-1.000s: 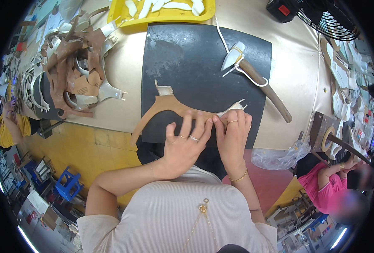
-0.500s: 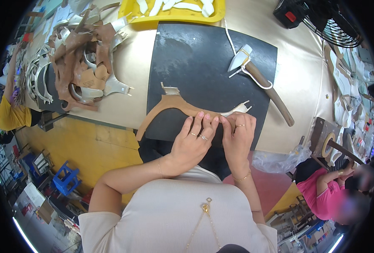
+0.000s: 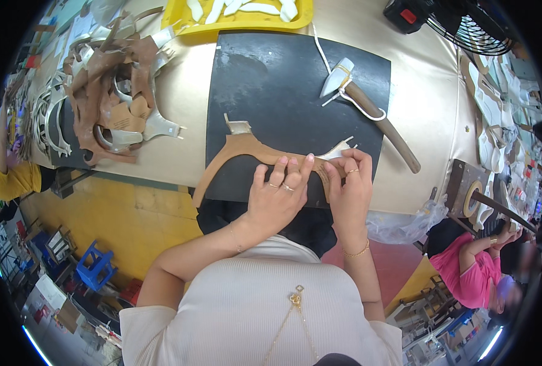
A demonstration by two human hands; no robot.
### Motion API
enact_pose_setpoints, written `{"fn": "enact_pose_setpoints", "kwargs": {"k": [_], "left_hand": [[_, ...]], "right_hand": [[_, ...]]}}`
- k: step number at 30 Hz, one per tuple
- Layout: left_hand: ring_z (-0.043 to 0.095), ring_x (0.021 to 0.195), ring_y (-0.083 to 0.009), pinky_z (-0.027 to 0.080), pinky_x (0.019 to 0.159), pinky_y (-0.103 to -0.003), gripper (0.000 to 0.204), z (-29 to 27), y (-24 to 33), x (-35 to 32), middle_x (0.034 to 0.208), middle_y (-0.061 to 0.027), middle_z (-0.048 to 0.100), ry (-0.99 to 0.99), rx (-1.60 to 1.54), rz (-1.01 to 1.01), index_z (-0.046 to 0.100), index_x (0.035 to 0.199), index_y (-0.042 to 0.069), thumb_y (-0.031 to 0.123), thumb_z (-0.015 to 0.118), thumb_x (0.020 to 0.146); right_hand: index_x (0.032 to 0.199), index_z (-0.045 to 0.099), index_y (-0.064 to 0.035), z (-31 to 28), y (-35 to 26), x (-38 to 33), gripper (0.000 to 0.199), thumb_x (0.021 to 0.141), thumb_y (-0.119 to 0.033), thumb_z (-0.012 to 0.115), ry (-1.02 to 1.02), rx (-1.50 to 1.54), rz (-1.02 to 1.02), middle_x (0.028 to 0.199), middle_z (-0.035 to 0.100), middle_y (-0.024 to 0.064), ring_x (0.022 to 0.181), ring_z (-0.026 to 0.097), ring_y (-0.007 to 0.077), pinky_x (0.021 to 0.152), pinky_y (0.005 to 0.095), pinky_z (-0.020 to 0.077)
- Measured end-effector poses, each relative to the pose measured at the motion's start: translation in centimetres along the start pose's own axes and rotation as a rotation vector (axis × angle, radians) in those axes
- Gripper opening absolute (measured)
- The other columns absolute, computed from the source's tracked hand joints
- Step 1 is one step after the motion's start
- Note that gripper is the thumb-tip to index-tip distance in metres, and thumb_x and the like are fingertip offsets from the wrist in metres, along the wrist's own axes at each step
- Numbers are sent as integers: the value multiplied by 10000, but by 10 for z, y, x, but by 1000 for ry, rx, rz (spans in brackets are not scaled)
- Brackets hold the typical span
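A curved tan leather shoe-upper piece (image 3: 251,146) with pale silvery tabs at its upper left and right ends lies on a black mat (image 3: 271,79). My left hand (image 3: 281,192) has bent fingers along the piece's near edge, at its middle, holding it; the thumb is hardly visible. Close beside it, my right hand (image 3: 350,189) pinches the edge just below the right-hand silvery tab (image 3: 335,149). Part of the leather under the right fingers is hidden. Beyond my hands, to the right, rests a hammer (image 3: 378,113) with a wooden handle and white cord looped about it.
A heap of tan and silvery cut pieces (image 3: 118,104) lies at the left. At the far edge stands a yellow tray (image 3: 240,25) with white pieces. A black fan (image 3: 466,27) is at the far right, a clear plastic bag (image 3: 405,226) near right. A co-worker in pink (image 3: 466,271) sits at the right.
The right fingers have shifted along the edge, and more of the leather's right end shows below them. My left fingers keep their place on the piece. The whole view has shifted slightly.
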State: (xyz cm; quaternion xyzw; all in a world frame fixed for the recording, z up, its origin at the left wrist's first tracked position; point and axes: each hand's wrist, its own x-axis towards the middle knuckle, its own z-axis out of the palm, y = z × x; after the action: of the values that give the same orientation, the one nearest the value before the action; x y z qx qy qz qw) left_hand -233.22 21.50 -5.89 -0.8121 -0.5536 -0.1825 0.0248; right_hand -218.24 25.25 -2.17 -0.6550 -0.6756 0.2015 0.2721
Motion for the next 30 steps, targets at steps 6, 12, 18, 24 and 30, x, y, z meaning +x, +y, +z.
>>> {"fn": "enact_pose_setpoints", "kwargs": {"k": [6,12,18,24,30], "left_hand": [[508,1237,-261,404,973,-455,615,-7,-7,-6,1319,-111,533,-79,-80,46,612,1358,131,197,757,764],[515,1249,-259,409,951,-459,589,-17,-5,-3,1297,-98,570,-116,-80,35,624,1329,99,173,758,760],[581,971,-224,421,829,-394,443,-24,-25,24,1168,-53,600,-200,-374,-10,639,1263,55,88,705,826],[602,906,-281,484,769,-407,259,-25,-47,70,988,-79,556,-463,-700,37,668,1088,68,36,696,832],[640,884,-300,530,746,-422,188,-27,-40,82,995,-102,554,-651,-681,-59,667,1014,52,-2,663,834]], "right_hand": [[927,631,18,-2,-2,4,102,884,-34,708,-23,-41,-37,1073,597,133,812,672,269,692,372,551],[965,601,5,-4,-12,-7,110,898,-24,684,-46,5,-52,1080,587,126,833,659,271,691,379,542],[1100,594,-38,-9,-14,-13,276,860,-22,729,-230,140,47,1013,645,119,919,644,285,811,387,517],[1152,593,-40,-13,-8,-15,426,781,-6,798,-199,229,76,1127,574,126,1013,598,305,836,384,516],[1055,642,-19,6,2,-29,344,748,60,777,-22,133,70,1213,526,140,1054,584,309,834,374,527]]}}
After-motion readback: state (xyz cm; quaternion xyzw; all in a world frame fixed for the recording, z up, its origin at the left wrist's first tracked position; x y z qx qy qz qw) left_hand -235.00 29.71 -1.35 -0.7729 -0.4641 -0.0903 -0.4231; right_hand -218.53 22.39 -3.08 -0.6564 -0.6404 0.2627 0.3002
